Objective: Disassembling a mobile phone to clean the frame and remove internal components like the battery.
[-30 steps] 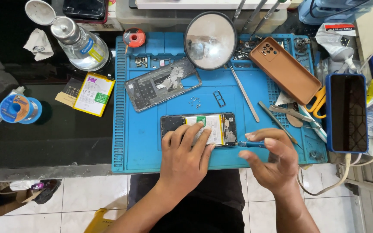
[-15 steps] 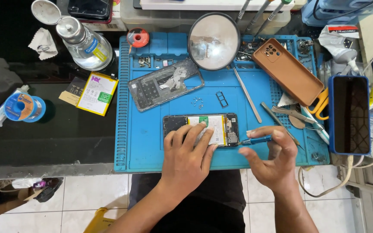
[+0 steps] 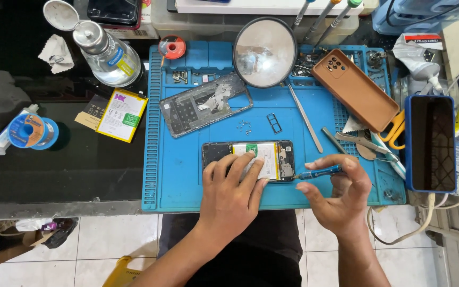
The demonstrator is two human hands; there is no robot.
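Two hands: left [image 3: 233, 187] flat on opened phone [image 3: 251, 160], right [image 3: 336, 194] pinching slim blue screwdriver [image 3: 319, 171].

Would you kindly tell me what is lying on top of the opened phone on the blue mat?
The left hand lies flat across the opened phone, fingers spread over its battery. The board ends stay visible; the part under the palm is hidden.

brown phone case [image 3: 354, 87], round mirror [image 3: 265, 51], clear bottle [image 3: 108, 50] behind.
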